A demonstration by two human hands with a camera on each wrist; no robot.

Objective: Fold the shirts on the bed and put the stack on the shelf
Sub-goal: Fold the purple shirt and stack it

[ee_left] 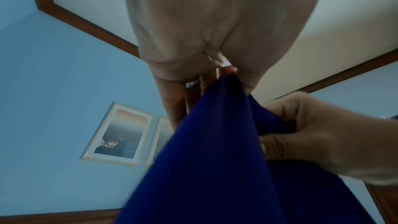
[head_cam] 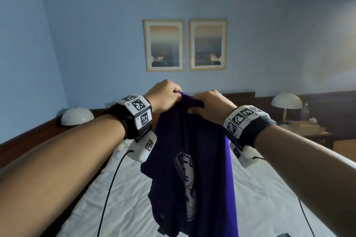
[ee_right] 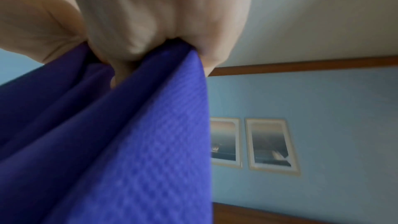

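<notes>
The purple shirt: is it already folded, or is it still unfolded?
Unfolded. The purple shirt hangs loose above the bed, bunched at its top edge, which the left hand and right hand grip.

One purple shirt hangs from two hands, the left hand and the right hand, both pinching its top edge. Beyond the fingers hang two framed pictures, side by side. Two white dome lamps, one out past each wrist. One bed lies below the fingers.
</notes>
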